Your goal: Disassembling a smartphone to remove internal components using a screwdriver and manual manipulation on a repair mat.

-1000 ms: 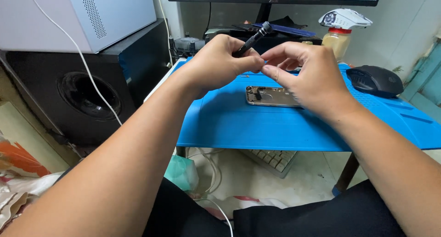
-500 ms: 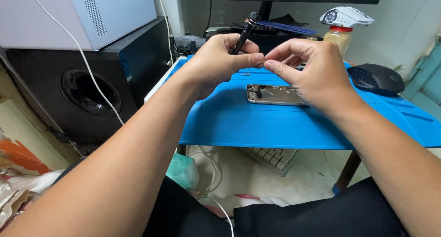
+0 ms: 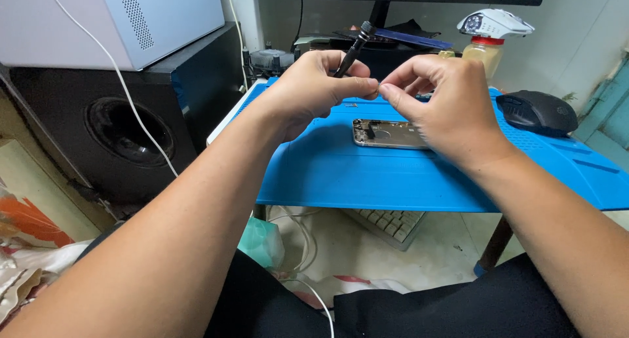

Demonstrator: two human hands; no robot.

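My left hand point(image 3: 314, 89) holds a slim black screwdriver point(image 3: 354, 46) whose handle points up and away. My right hand point(image 3: 436, 105) meets it at the fingertips, thumb and forefinger pinched against the left fingertips; what lies between them is too small to see. Both hands hover above an opened phone housing point(image 3: 383, 133) that lies flat on a blue work mat point(image 3: 367, 174). A tiny part point(image 3: 351, 105) rests on the mat near the left hand.
A black mouse point(image 3: 537, 112) sits on the mat's right side. A monitor stand point(image 3: 377, 14), a bottle with a white cap point(image 3: 488, 40), a black speaker box point(image 3: 131, 125) and a grey case point(image 3: 131, 17) surround the mat. A keyboard point(image 3: 386, 223) lies on the floor.
The screwdriver handle has swung from lying sideways to pointing upward. Both hands have stayed together above the phone housing, with the fingertips pinched closer.
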